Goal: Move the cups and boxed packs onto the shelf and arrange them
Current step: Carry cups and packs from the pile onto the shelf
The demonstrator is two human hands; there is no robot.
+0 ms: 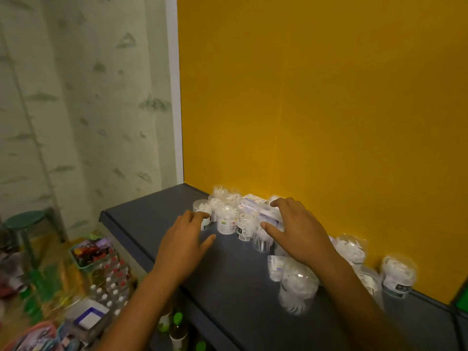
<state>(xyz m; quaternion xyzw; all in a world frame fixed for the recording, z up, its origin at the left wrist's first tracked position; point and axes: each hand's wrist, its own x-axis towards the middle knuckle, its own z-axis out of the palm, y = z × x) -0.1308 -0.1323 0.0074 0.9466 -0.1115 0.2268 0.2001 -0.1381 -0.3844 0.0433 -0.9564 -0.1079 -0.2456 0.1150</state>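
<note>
Several clear plastic cups (226, 220) filled with white swabs stand clustered on the dark grey shelf (157, 224) against the yellow wall. White boxed packs (255, 202) lie behind them near the wall. More cups (298, 285) stand to the right, one (397, 274) at the far right. My left hand (186, 243) hovers just left of the cluster, fingers spread, fingertips near a cup (201, 206). Over the cups and packs hovers my right hand (295, 230), fingers spread and bent, holding nothing. The picture is blurred.
The shelf's front edge runs diagonally from upper left to lower right. Below at left, bottles (111, 282), a green basket of packets (88, 252) and a green stool (24, 221) stand on the floor. Green-capped bottles (177, 323) sit under the shelf.
</note>
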